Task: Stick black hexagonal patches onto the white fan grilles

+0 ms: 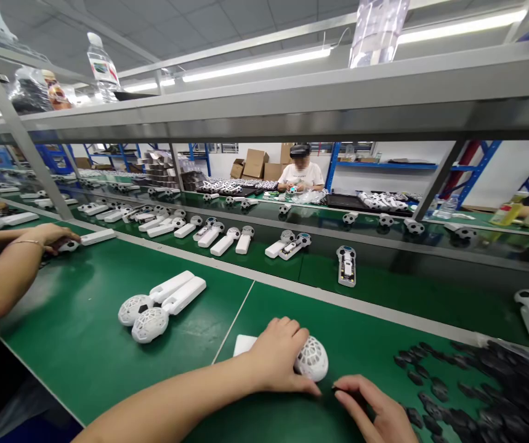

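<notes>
Right now, my right hand (375,413) pinches a small black piece (335,388) narrowly between thumb and finger; with so little to grip, it could slip away. My left hand (277,354) curls over a white gadget (313,359) on the green table (107,375), thumb stretched out beside its round, latticed head; a sideways push could roll that curved end if my hold is loose. Close on my right, black pieces (499,400) lie in a loose heap, so a dropped one could get lost among them. Leftward, two white gadgets (151,324) rest side by side, where a swinging forearm could knock them. Beyond the metal strip (292,287), an open gadget (347,267) shows its insides, which a stray piece could fall into.
</notes>
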### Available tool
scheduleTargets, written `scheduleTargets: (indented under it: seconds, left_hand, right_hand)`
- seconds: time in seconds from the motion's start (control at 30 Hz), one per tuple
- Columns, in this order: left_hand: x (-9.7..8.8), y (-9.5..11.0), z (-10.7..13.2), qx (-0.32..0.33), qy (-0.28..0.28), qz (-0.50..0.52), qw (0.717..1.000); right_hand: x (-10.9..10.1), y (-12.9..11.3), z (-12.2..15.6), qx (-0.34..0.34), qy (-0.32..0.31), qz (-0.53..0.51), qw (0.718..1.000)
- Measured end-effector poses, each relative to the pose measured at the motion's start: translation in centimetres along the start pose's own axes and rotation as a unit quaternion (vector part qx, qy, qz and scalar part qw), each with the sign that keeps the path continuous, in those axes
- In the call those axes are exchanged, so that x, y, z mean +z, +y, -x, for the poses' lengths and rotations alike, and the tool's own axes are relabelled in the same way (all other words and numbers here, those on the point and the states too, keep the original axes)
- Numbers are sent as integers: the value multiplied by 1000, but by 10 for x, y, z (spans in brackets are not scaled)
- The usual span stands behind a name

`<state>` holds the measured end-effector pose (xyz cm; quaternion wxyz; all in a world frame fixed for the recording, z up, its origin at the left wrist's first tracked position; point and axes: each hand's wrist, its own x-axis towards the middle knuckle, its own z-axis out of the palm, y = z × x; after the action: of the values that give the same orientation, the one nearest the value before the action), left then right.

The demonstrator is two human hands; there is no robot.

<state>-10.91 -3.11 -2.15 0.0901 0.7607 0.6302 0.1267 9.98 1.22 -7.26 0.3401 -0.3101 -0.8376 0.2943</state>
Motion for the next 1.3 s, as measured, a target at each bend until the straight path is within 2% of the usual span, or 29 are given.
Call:
scheduleTargets:
  seconds: [0.13,0.23,0.47,0.63,0.73,0.9,1.03,1.13,1.3]
  left_hand:
    - [11,9,-21,-17,-6,79,997]
    - [11,17,-23,-4,-16,77,997]
    - [16,29,-32,-46,-13,92,995]
    - [18,22,-39,-29,-23,148,988]
    - [16,13,-37,-8,-40,175,984]
    - [17,12,-34,-4,-22,165,986]
    - [18,12,-35,-7,-20,167,986]
    - [18,11,-37,-1,-27,165,986]
    - [18,11,-36,3,-34,152,988]
  right_hand:
    - [-12,4,0,24,18,12,999]
    - [-18,5,-1,45,44,13,998]
    - [-22,9,-2,60,65,4,996]
    - [-26,5,-4,65,79,1,995]
    - [-29,0,-6,40,65,-13,997]
    - [-29,-6,-6,-4,43,-22,999]
    - [-28,-10,-5,-32,30,20,999]
    - [-25,-13,-5,-29,23,51,998]
    - [-19,-15,-7,-11,26,47,999]
